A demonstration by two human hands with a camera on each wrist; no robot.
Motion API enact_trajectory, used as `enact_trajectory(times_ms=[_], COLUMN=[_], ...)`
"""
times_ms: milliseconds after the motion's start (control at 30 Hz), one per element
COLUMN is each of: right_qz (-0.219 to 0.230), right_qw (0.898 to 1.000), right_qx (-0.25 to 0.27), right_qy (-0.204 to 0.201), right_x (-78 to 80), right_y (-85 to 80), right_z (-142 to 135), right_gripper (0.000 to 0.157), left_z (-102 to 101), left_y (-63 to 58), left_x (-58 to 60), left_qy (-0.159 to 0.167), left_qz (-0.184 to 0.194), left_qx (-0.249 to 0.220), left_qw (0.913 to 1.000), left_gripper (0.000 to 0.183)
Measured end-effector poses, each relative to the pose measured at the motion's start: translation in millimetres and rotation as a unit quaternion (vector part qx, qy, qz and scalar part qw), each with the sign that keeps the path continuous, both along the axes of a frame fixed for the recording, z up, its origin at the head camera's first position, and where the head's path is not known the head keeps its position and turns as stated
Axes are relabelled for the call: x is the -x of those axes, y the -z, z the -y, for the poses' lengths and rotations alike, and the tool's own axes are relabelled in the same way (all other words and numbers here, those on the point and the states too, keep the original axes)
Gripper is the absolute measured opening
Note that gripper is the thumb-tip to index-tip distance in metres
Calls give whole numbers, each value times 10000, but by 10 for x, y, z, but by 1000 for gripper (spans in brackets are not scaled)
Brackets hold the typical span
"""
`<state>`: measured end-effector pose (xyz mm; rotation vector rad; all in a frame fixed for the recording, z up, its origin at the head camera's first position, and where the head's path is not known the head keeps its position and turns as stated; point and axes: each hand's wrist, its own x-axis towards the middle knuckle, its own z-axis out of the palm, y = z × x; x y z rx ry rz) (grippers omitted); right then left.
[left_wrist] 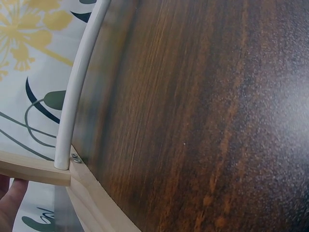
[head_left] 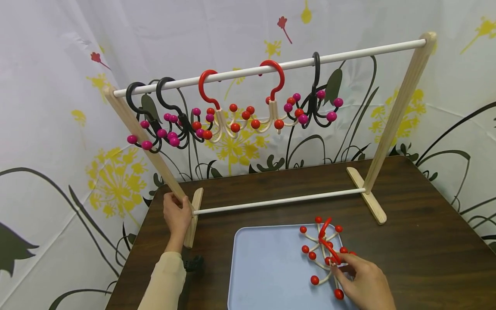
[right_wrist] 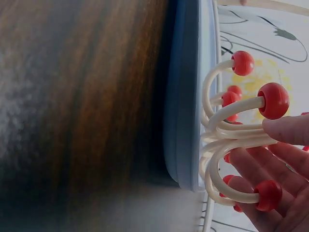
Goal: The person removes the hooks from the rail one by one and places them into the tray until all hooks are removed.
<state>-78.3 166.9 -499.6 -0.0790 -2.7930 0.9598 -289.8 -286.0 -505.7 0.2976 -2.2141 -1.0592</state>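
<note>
My left hand (head_left: 177,215) holds the left wooden post (head_left: 153,161) of a hanging rack low down, just above its foot. A fingertip shows against that post at the edge of the left wrist view. My right hand (head_left: 366,280) pinches the pale stem of a many-armed hook hanger (right_wrist: 236,135) with red balls on its curved arm ends. It stands over the right side of a blue tray (head_left: 267,267). Another pale hanger with red balls (head_left: 303,229) lies close behind it on the tray, and their red parts overlap in the head view.
From the rack's white top rail (head_left: 360,54) hang several hangers: black ones (head_left: 186,125) with pink balls and red-hooked pale ones (head_left: 273,110) with red balls. A lower white rail (head_left: 279,201) joins the wooden feet on the dark table (head_left: 426,241). A patterned curtain (head_left: 240,26) stands behind.
</note>
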Motion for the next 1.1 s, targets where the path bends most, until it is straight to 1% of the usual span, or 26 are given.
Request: enact_trajectory(times_ms=[133, 333, 467, 633, 733, 800, 867, 900, 967, 1033, 1100], right_qz=[60, 527, 686, 980, 939, 682, 117, -237, -963, -1613, -2075], right_qw=[10000, 9985, 9974, 9943, 9933, 9944, 9954, 9945, 9880, 9777, 9688], right_qx=[-15, -34, -62, -213, -334, -433, -548, -625, -833, -972, -994], right_qy=[-24, -143, -216, -363, -583, -682, -775, -806, -873, -925, -919], right_x=[-6, -1, -2, -3, 3, 5, 18, 32, 83, 157, 248], right_y=[-4, -11, -29, -132, -252, -369, -507, -580, -746, -920, -1107], right_z=[-10, -43, -62, -183, -356, -466, -557, -591, -642, -680, -694], right_gripper=[32, 39, 39, 37, 35, 33, 31, 32, 34, 37, 39], left_z=[3, 27, 38, 23, 12, 12, 11, 11, 10, 8, 6], left_y=[-9, 4, 17, 18, 13, 14, 13, 13, 9, 7, 7], left_x=[4, 1, 4, 10, 16, 19, 18, 16, 14, 14, 16], left_qy=[10, -37, -66, -31, -22, -22, -23, -26, -36, -35, -22], left_qz=[3, -19, -33, -23, -23, -45, -62, -73, -88, -91, -83], left_qx=[17, -7, 3, 0, -2, 0, 0, -1, 6, 17, 30], left_qw=[10000, 10000, 10000, 10000, 10000, 10000, 10000, 10000, 10000, 10000, 10000], left_gripper=[30, 30, 30, 30, 30, 30, 30, 30, 30, 30, 30])
